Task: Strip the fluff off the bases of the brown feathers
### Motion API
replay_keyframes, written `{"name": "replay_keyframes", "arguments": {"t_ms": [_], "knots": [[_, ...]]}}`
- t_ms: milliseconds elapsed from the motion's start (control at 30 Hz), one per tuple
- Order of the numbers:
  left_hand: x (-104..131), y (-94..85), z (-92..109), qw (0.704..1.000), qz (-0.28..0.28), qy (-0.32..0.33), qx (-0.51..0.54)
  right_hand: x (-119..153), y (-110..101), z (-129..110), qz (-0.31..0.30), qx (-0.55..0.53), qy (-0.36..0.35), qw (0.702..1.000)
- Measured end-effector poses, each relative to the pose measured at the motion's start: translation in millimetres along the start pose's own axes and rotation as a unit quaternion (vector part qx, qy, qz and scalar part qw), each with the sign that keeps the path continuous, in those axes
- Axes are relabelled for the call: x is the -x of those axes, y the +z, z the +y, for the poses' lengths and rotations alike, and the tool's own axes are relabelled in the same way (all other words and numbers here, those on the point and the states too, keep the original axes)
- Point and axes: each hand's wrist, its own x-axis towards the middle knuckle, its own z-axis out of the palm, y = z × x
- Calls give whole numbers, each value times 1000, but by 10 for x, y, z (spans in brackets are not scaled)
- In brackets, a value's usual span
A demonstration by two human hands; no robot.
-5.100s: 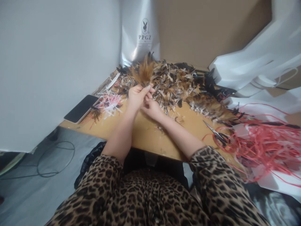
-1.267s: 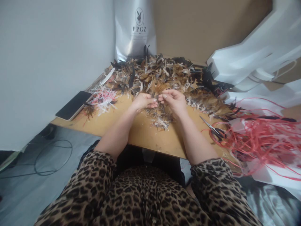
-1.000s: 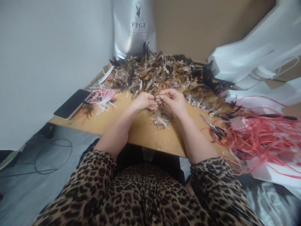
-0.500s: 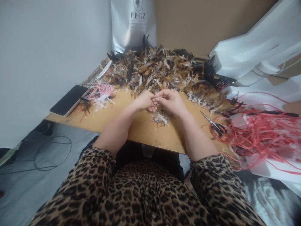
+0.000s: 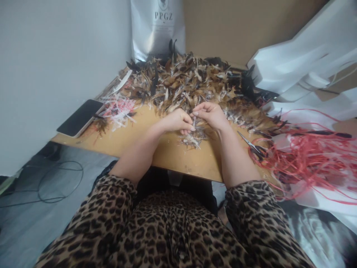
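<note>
My left hand (image 5: 178, 122) and my right hand (image 5: 212, 114) meet over the wooden table (image 5: 156, 152), fingertips pinched together on a small feather (image 5: 194, 122) between them. Just below them lies a small clump of pale feathers (image 5: 192, 138). Behind the hands a big heap of brown, black and white feathers (image 5: 189, 80) covers the far part of the table. Both fingers are curled, so how much of the feather each holds is hard to see.
Scissors (image 5: 252, 146) lie right of my right arm, next to a tangle of red string (image 5: 306, 158). A phone (image 5: 80, 117) and pink-white paper strips (image 5: 118, 109) sit at the left. A silver bag (image 5: 157, 28) stands behind; white bags (image 5: 304, 63) at right.
Five seconds ago my left hand held up a brown feather bunch; it is gone now. Since then both hands came together low at the table, the right hand sliding slightly right.
</note>
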Motion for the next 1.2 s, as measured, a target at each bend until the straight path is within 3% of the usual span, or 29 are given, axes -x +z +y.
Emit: {"name": "replay_keyframes", "arguments": {"t_ms": [267, 400, 567, 800, 967, 1200], "knots": [[-54, 37, -114, 997, -70, -26, 36, 76, 137, -119, -3, 32, -41, 999], [-29, 39, -61, 997, -61, -23, 36, 69, 106, -114, 2, 54, -48, 997], [19, 22, 61, 998, -7, 17, 54, -33, 22, 30, -13, 11, 22, 1000], [35, 37, 118, 997, 4, 18, 79, -73, 148, 193, 38, -24, 31, 998], [-7, -13, 50, 991, 80, 12, 107, -106, 209, 303, 56, -27, 20, 998], [-62, -66, -34, 961, 214, -4, 174, -91, 193, 271, 36, -155, 127, 979]]}}
